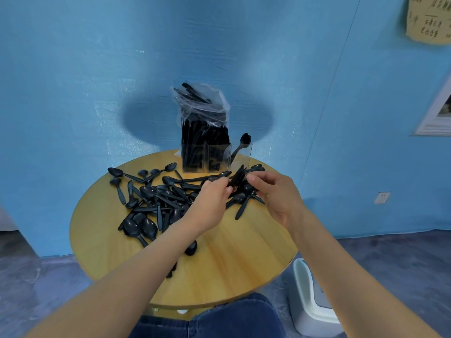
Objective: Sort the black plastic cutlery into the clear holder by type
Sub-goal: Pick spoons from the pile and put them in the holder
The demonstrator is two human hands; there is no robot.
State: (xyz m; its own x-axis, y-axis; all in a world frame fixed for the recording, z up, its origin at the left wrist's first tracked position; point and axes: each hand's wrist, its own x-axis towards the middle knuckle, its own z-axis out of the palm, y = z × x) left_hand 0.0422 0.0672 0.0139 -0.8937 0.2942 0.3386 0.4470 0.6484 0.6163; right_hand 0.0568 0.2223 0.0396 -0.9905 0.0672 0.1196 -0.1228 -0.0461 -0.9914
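Both hands pinch one small stack of black spoons (238, 178) — left hand (211, 200) at its near end, right hand (273, 191) fingertips on its far side. Its long axis tilts up and away, toward the clear holder (212, 157) standing just beyond; the right hand is nearer. The holder's left and middle compartments are packed with upright black cutlery, while the right compartment holds a single leaning spoon (241, 145) — judging by that, the stack's destination. Loose spoons (151, 198) litter the round wooden table (231, 259) to the left.
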